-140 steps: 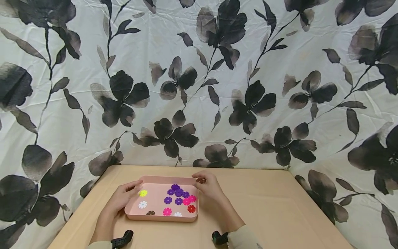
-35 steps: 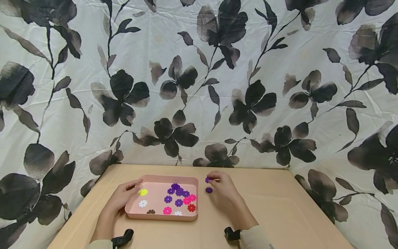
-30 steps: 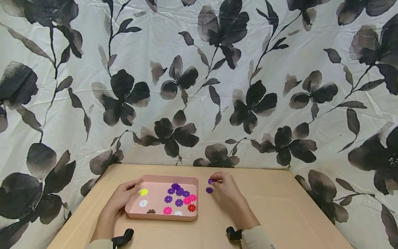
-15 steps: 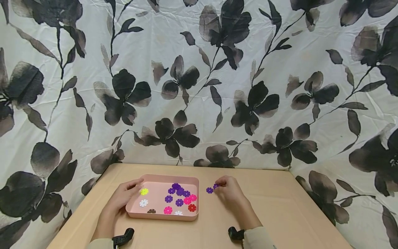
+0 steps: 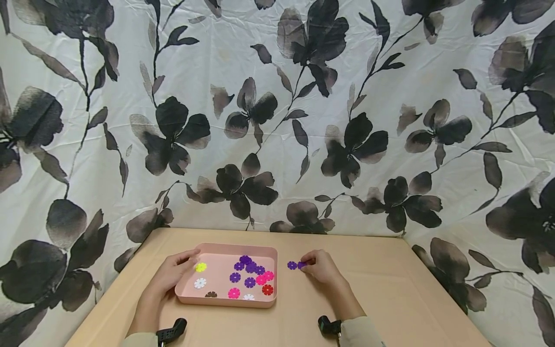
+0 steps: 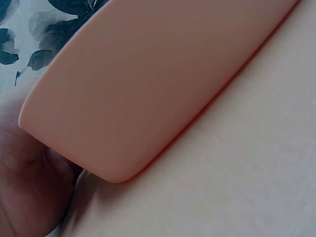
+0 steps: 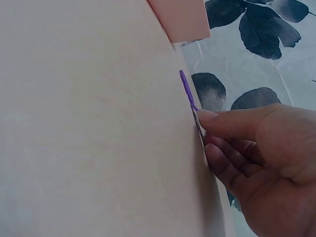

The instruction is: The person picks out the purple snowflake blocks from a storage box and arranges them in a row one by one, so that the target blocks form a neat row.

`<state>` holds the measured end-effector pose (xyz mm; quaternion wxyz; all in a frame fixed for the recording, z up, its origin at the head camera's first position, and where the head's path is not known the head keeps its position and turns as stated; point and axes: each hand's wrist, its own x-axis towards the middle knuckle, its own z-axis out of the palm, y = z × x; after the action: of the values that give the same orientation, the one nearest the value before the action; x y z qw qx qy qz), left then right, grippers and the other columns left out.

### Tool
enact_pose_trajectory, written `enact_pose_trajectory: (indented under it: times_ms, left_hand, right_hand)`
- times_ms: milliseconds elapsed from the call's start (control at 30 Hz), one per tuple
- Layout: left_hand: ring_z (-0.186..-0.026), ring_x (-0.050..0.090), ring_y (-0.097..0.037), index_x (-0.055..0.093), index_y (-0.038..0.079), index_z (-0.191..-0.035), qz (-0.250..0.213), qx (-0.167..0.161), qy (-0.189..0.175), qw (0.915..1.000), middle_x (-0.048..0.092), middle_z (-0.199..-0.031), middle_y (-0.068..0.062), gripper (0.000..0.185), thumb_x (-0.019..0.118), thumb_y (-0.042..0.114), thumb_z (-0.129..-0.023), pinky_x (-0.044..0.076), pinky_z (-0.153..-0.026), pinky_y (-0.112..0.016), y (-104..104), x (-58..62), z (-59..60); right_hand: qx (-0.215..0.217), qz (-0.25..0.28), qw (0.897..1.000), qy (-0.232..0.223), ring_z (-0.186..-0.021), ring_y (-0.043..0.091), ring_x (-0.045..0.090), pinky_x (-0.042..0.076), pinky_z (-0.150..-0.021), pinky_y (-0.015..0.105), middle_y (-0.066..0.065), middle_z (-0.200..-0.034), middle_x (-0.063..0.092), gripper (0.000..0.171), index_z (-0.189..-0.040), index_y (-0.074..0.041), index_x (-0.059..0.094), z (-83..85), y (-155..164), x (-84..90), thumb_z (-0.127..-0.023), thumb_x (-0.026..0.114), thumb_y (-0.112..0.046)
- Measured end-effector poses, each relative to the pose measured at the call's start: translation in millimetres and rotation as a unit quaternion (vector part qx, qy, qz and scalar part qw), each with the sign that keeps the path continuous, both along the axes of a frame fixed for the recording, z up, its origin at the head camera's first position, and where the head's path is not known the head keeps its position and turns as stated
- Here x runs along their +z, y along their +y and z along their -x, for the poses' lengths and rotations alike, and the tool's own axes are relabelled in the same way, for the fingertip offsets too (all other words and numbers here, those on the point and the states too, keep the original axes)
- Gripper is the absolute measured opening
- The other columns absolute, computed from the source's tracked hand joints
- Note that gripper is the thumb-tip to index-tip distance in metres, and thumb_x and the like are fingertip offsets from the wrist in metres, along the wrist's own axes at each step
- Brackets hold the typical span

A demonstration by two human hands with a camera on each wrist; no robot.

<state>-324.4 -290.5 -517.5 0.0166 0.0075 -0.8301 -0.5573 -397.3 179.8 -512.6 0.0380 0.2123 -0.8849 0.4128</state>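
Tan table [image 5: 390, 299], right hand [image 5: 323, 270] fingers pinching purple disc [image 5: 301, 264] flat, beside another [image 5: 292, 265]

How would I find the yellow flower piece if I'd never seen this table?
Look at the pink tray on the tan table. Go to its far left corner, right by the left hand on the rim. The yellow piece lies there, the only yellow one; its neighbours are white, purple, pink and red.

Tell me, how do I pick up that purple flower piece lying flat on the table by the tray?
Pinch the purple flower piece by its notched rim, coming from above or its free left side. It lies thin and flat, so tilt one edge up first.
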Motion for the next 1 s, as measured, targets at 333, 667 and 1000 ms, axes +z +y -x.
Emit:
enact_pose_trajectory:
  times_ms: [333,667,1000]
  left_hand:
    - [-0.157,0.029,-0.041,0.051,0.010,-0.154,-0.011,-0.002,-0.003,0.9999,0.041,-0.165,-0.016,0.051,0.058,0.030,-0.108,0.025,-0.125,-0.062,-3.2,1.2,-2.0]
    - [-0.158,0.025,-0.041,0.050,0.011,-0.155,-0.014,-0.005,-0.009,0.9999,0.039,-0.166,-0.015,0.052,0.058,0.031,-0.108,0.022,-0.126,-0.062,-4.4,2.0,-1.5]
    - [-0.158,0.026,-0.041,0.050,0.012,-0.155,-0.009,-0.006,-0.015,0.9998,0.038,-0.166,-0.015,0.052,0.057,0.033,-0.108,0.023,-0.125,-0.062,-4.2,1.7,-2.6]
  right_hand:
    - [-0.012,-0.012,1.000,0.009,-0.083,0.015,0.062,0.053,-0.072,0.022,0.009,-0.095,0.076,0.015,-0.101,0.000,0.078,-1.2,-2.2,-3.4,-0.086,0.081,0.001]
    - [-0.026,-0.012,1.000,-0.003,-0.084,0.016,0.059,0.050,-0.073,0.023,0.008,-0.096,0.073,0.016,-0.102,-0.002,0.079,-5.0,-3.0,-2.4,-0.086,0.081,0.001]
    - [-0.033,0.006,0.999,-0.009,-0.085,0.017,0.060,0.053,-0.073,0.022,0.013,-0.099,0.073,0.022,-0.110,0.001,0.076,-8.8,-5.0,0.4,-0.088,0.078,0.002]
